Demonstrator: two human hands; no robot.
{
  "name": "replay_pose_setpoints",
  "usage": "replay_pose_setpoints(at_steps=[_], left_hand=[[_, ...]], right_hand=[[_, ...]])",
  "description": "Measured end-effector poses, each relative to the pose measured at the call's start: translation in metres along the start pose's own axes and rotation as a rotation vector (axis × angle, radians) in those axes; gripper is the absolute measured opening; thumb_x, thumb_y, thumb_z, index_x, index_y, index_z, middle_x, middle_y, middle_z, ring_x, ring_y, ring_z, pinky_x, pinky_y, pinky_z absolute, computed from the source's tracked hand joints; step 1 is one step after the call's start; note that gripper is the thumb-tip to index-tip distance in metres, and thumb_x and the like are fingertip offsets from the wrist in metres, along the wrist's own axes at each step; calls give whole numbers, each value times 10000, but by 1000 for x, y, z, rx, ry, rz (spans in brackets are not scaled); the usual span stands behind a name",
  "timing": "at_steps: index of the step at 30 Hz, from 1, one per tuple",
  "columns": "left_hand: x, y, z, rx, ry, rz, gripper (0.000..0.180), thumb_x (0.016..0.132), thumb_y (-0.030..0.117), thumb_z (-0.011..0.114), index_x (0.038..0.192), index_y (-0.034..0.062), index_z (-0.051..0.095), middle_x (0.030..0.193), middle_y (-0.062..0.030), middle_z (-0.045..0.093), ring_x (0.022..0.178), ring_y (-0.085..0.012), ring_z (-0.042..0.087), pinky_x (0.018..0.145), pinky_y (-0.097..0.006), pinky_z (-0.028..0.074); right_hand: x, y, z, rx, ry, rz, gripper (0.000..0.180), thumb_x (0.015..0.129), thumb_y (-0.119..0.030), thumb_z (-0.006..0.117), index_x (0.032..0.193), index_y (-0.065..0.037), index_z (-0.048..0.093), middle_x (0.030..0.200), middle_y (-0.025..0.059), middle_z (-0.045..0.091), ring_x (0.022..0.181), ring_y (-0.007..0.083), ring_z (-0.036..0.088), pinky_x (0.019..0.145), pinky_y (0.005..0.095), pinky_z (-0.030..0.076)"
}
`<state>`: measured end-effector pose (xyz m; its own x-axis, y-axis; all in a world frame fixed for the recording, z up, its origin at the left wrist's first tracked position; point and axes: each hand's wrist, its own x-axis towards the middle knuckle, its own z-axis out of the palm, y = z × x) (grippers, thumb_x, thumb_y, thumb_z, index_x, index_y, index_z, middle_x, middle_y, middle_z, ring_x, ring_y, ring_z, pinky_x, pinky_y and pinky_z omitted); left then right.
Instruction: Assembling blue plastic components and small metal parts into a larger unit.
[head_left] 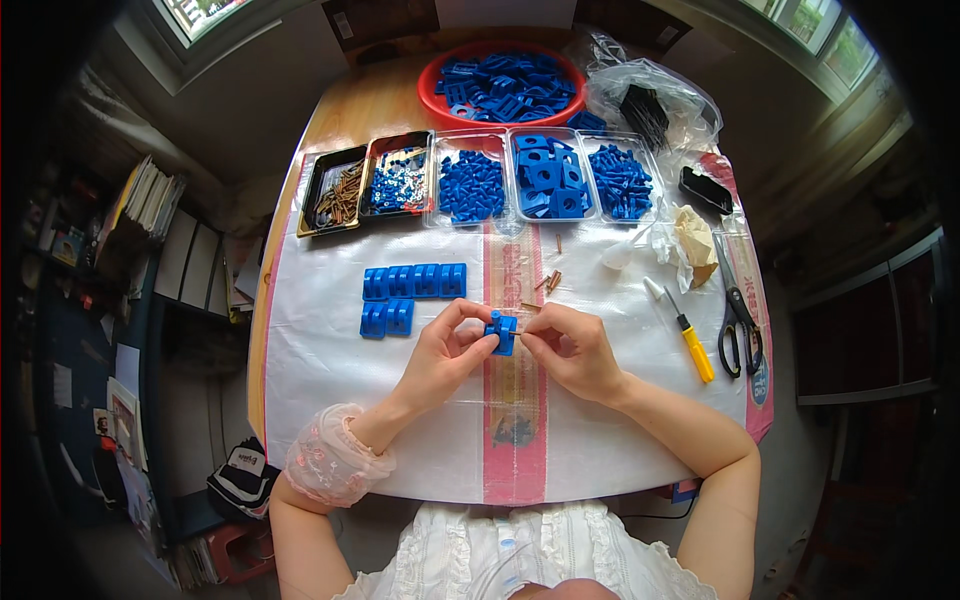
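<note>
Over the pink stripe of the table cover, my left hand (449,345) grips a small blue plastic part (503,336) between thumb and fingers. A short blue peg stands up from its top. My right hand (572,348) is closed in a pinch on a thin metal pin (517,333), whose end meets the right side of the blue part. How deep the pin sits I cannot tell. Left of my hands, several assembled blue plastic parts (413,281) lie in two rows. Just beyond my hands are a few loose copper-coloured pins (551,281).
Trays of brown screws (338,195), small blue-and-silver pieces (398,182) and blue parts (550,178) line the far side. Behind them stands a red basin (428,101) heaped with blue parts. At right lie a yellow-handled screwdriver (697,354), black scissors (741,310) and crumpled paper (697,243).
</note>
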<state>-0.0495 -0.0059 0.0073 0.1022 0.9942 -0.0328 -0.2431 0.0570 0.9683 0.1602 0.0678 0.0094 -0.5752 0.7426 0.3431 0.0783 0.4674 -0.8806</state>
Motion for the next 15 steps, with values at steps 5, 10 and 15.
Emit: replay_pose_setpoints(at_steps=[5,10,15], left_hand=[[0,0,0,-4,-1,-7,237,972,-24,603,1188,24,518,1153,-50,597,1065,-143,657,853,-229,552],[0,1,1,-11,0,-5,234,970,-28,604,1182,24,518,1152,-50,595,1067,-147,656,880,-241,551],[0,3,1,-27,0,-7,225,971,-29,601,1174,26,519,1154,-49,594,1071,-143,650,896,-249,558]], right_hand=[[0,-1,-1,-6,-5,7,70,879,-23,721,922,-1,670,760,70,645,616,118,623,556,264,484],[0,-1,0,1,-2,26,72,877,-20,724,916,1,666,764,72,650,623,114,626,557,261,483],[0,-2,-2,0,-21,19,77,875,-15,728,918,3,667,759,64,655,625,105,622,558,256,483]])
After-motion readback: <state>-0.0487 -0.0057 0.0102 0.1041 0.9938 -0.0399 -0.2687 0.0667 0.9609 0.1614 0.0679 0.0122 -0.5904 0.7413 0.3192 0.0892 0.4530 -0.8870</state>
